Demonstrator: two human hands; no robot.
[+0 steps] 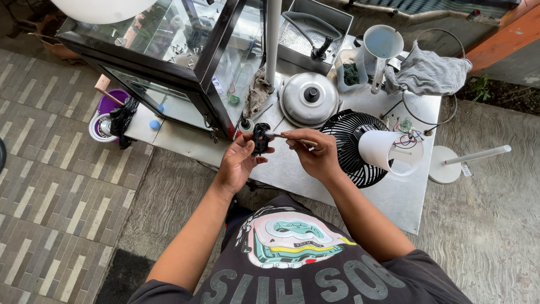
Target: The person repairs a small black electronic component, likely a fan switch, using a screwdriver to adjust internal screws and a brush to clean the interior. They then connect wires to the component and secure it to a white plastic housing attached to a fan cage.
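Head view, landmark: black fan grille (353,147), lying flat on the metal tabletop (394,197) with its white motor housing (385,151) tipped up and loose coloured wires showing at the housing's right side.

Left hand (239,163): just left of the fan grille, raised off the tabletop, fingers clamped round a small black part (260,139); held upright and close in, apparently to steady it against the tool.

Small black part: between the two hands, left of the fan grille, clear of the tabletop; exact kind too small to tell.

Right hand (315,153): overlapping the fan grille's left edge, pinched shut on a slim screwdriver (281,135); shaft laid level, tip pointing left and meeting the small black part, likely so the thrust goes straight into the other grip.

Round metal lid (309,98): just behind the fan grille, knob up, resting flat.

Grey cloth (427,72): behind and right of the fan grille, heaped on a wire ring guard (433,121), out of the working space.

White funnel-shaped jug (382,45): well behind the fan grille, beside a clear tub (351,70) of dark green stuff.

Glass display case (169,50): well left of the fan grille, black-framed, filling that end of the tabletop.

White stand base with pole (450,169): right of the fan grille, down on the concrete floor, set apart from the fan head.
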